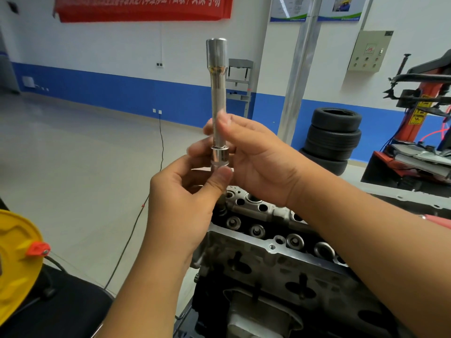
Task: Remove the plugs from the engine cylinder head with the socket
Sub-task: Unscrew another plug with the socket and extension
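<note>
- Two hands: the left hand (185, 191) and the right hand (256, 162), both gripping one long chrome socket (218, 98) held upright.
- One engine cylinder head (268, 259) below the hands.
- Three tyres in one stack (332, 140) by the wall.
- One red banner (144, 8) on the wall.
- Two posters (314, 8) side by side.
- One grey control box (369, 51) with two rows of buttons; their number is too blurred to count.
- One yellow reel (17, 262) at the left edge.
- One red tyre machine (419, 113) at right.
</note>
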`<state>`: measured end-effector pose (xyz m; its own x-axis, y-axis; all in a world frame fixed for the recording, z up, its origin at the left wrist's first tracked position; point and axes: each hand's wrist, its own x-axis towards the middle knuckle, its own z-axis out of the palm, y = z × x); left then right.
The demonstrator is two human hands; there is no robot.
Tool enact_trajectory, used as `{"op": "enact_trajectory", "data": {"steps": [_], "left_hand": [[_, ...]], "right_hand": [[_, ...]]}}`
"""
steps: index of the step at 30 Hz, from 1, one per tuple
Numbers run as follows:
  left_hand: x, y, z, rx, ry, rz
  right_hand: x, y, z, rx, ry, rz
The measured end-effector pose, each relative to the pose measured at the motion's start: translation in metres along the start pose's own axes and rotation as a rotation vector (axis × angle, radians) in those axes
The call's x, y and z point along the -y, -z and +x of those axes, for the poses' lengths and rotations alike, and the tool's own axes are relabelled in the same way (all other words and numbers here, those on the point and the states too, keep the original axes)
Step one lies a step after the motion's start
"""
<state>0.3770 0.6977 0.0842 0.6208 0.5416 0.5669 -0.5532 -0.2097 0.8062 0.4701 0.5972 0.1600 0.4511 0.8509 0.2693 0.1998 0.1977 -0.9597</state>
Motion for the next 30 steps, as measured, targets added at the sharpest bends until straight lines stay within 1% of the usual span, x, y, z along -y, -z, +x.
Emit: {"op": "enact_trajectory", "data": {"steps": [2, 6, 7, 12, 15, 18, 20, 21, 27, 30], "left_hand": [[0.000, 0.000, 0.001, 0.001, -0.022, 0.015], [0.001, 0.002, 0.002, 0.123, 0.009, -0.016], [0.001, 0.002, 0.002, 0.129, 0.015, -0.017], [0.003, 0.000, 0.002, -0.024, -0.009, 0.043], [0.005, 0.001, 0.001, -0.053, -0.041, 0.085], [0.001, 0.003, 0.000, 0.042, -0.030, 0.082], [-0.001, 0.004, 0.000, 0.115, -0.026, 0.126], [-0.002, 0.003, 0.001, 0.125, -0.024, 0.164], [-0.005, 0.001, 0.000, -0.008, -0.001, 0.308], [-0.006, 0.002, -0.002, -0.030, -0.023, 0.339]], "right_hand": [[0.000, 0.001, -0.001, 0.013, 0.023, 0.003], [0.000, 0.002, -0.001, 0.007, 0.027, -0.019], [0.000, 0.002, -0.001, 0.000, 0.020, -0.018], [0.000, 0.000, 0.001, -0.017, -0.016, -0.005], [0.000, 0.000, 0.000, -0.021, 0.007, -0.028], [0.001, 0.001, 0.000, -0.018, 0.018, -0.066], [0.002, 0.001, -0.001, -0.028, 0.018, -0.087], [0.002, 0.000, -0.001, -0.031, 0.017, -0.091], [0.002, -0.002, -0.002, -0.034, 0.015, -0.039], [0.003, 0.000, -0.003, -0.018, 0.027, -0.066]]}}
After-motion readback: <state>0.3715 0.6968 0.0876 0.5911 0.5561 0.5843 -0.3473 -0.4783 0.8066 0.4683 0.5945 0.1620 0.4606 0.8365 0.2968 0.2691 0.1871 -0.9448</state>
